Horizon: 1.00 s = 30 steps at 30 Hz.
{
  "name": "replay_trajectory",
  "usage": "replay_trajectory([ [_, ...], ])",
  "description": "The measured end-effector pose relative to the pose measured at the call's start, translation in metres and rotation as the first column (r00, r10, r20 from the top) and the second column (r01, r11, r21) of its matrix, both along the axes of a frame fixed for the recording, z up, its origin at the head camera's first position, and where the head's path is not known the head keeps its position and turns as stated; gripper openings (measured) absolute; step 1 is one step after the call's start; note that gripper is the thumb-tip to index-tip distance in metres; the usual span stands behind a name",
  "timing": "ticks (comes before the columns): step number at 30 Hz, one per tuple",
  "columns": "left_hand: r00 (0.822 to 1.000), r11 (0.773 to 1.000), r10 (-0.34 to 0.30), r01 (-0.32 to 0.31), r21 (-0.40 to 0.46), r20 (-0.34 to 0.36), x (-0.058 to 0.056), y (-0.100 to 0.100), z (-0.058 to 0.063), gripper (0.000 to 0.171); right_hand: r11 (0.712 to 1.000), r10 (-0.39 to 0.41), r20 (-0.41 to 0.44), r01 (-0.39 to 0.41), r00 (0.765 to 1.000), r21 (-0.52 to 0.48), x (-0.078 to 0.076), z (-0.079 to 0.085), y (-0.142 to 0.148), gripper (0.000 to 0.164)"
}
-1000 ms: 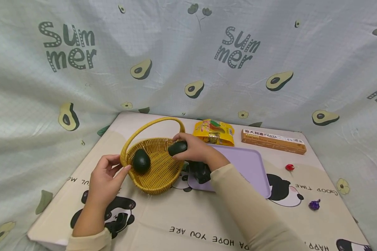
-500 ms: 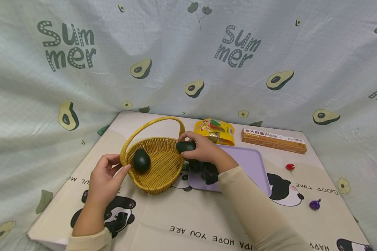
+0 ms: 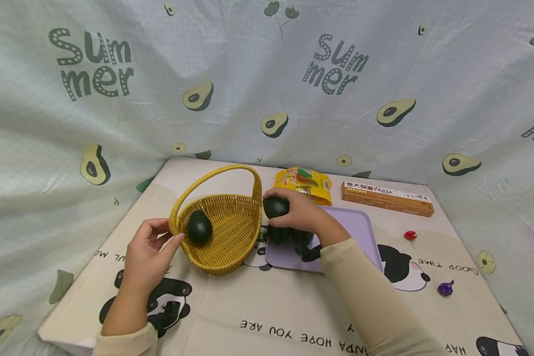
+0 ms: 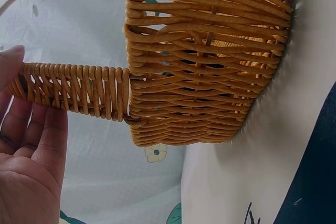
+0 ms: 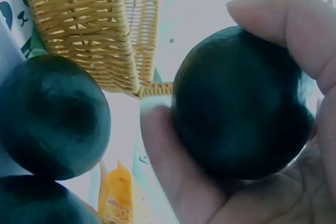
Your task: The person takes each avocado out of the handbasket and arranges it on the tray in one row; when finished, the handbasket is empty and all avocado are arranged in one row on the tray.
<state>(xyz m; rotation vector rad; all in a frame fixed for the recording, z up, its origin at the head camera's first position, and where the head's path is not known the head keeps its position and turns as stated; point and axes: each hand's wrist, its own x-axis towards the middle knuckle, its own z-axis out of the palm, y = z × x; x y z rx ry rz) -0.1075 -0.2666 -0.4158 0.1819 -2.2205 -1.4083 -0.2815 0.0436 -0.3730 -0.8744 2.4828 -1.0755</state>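
- Backdrop cloth (image 3: 231,133), printed "SUMMER";
- Desk (image 3: 222,306), its cover lettered "HOPE YOU ARE" and "GOOD TIME";
- Lilac tray (image 3: 359,232), bearing dark avocados (image 3: 278,234), partly hidden;
- Yellow wicker basket (image 3: 231,227), its handle (image 4: 100,90) pinched low by the left hand (image 3: 149,252) between thumb and fingers, apparently to steady it; another avocado (image 3: 199,228) lies inside;
- Brown box (image 3: 387,199), marked "PASTA"; yellow bag (image 3: 322,193) alongside, lettering unclear;
- Held avocado (image 3: 275,206), just beside the basket; the right hand (image 3: 304,212) curls widely around it, seemingly to suit its roundness.
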Motion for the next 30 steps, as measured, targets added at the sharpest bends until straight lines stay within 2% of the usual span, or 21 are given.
replay_trajectory([
  [5,1.0,1.0,-0.007,0.007,0.008,-0.004,0.001,0.0,0.001,0.042,0.999,-0.042,-0.01,0.042,0.999,-0.003,0.0,-0.001,0.007,0.053],
  [14,1.0,1.0,0.003,-0.003,0.0,0.007,0.001,0.0,0.0,0.042,0.998,-0.055,-0.02,0.054,0.998,-0.024,0.002,-0.008,0.02,0.048],
  [20,1.0,1.0,-0.008,0.008,0.02,-0.005,0.002,0.0,0.001,0.043,0.99,-0.137,0.023,0.138,0.99,-0.01,0.002,-0.01,0.029,0.049],
  [30,0.999,1.0,-0.013,0.012,-0.006,-0.032,0.0,-0.001,-0.001,0.042,0.973,-0.228,0.054,0.229,0.972,-0.03,-0.002,-0.013,0.047,0.046],
])
